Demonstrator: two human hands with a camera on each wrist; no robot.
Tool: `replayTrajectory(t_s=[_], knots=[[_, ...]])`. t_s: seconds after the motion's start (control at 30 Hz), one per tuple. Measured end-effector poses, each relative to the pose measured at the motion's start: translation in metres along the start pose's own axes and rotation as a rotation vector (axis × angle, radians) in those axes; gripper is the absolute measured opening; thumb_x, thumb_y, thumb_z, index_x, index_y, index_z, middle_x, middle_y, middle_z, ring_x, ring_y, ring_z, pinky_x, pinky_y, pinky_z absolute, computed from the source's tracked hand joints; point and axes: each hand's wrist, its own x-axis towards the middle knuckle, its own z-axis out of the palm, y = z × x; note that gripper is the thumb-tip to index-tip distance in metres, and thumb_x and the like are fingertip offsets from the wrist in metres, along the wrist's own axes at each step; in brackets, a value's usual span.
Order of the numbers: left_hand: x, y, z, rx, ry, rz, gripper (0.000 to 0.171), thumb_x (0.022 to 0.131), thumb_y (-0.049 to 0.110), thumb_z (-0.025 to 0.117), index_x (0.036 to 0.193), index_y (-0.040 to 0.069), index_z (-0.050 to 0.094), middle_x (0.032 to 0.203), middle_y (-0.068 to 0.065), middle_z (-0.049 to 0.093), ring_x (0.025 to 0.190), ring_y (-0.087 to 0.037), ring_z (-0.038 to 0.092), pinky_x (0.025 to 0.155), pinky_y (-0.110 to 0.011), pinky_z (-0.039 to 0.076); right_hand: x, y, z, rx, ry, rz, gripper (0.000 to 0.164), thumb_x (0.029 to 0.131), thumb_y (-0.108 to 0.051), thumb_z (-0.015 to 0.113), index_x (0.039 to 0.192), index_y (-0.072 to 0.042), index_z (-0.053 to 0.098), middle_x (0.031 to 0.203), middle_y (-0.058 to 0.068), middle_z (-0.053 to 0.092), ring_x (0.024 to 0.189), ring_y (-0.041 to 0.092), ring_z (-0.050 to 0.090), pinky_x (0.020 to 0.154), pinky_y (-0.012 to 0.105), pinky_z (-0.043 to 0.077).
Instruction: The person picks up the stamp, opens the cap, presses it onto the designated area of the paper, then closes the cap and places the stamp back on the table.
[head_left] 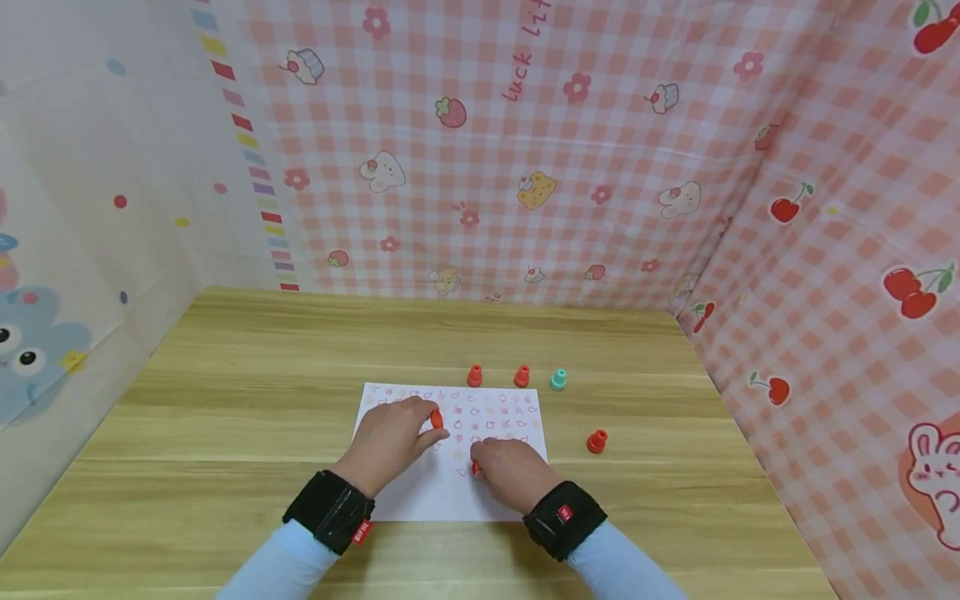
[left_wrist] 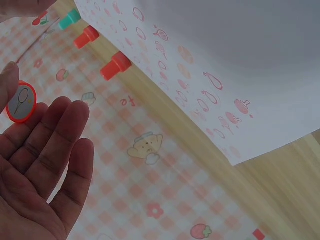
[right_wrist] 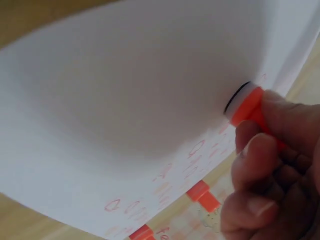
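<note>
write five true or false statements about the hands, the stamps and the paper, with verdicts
1. The right hand holds a red stamp. True.
2. The left hand holds nothing. False: the left hand holds a round red piece.
3. The teal stamp stands on the paper. False: the teal stamp is on the table, off the paper.
4. Another red stamp is to the right of the paper. True.
5. The paper's marks are blue. False: the marks are reddish or pale orange.
</note>
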Motion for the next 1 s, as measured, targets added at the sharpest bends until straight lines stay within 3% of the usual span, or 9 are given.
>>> replayTrajectory(t_s=[0.17, 0.33, 1.0], knots=[[-0.0006, 0.0013, 0.0004, 0.006, -0.001, 0.012, 0.023, 0.076, 0.033, 0.078, 0.077, 0.014, 0.064, 0.070, 0.002, 0.065, 0.058, -0.011, 0.055, 0.053, -0.031, 0.048, 0.0008, 0.0023, -0.0001, 0.004, -0.028, -0.042, 0.010, 0.089, -0.015, 0.066, 0.098, -0.012, 0.065, 0.077, -0.002, 0.068, 0.063, 0.013, 0.053, 0.073, 0.032, 0.055], [0.0001, 0.0024, 0.0015, 0.011, -0.016, 0.009, 0.024, 0.076, 0.034, 0.078, 0.076, 0.015, 0.064, 0.068, 0.003, 0.062, 0.057, -0.011, 0.054, 0.054, -0.032, 0.048, 0.0016, 0.0044, -0.0010, 0.006, -0.030, -0.082, 0.010, 0.089, -0.013, 0.066, 0.098, -0.013, 0.064, 0.073, -0.003, 0.065, 0.061, 0.013, 0.051, 0.068, 0.029, 0.053], [0.0001, 0.0019, 0.0020, 0.011, -0.016, 0.032, 0.024, 0.075, 0.034, 0.078, 0.080, 0.013, 0.066, 0.075, -0.003, 0.070, 0.062, -0.016, 0.061, 0.057, -0.038, 0.051, 0.0067, 0.0080, -0.0035, 0.038, -0.082, -0.086, 0.013, 0.086, -0.009, 0.067, 0.097, -0.015, 0.063, 0.071, -0.004, 0.062, 0.062, 0.014, 0.051, 0.067, 0.029, 0.052]])
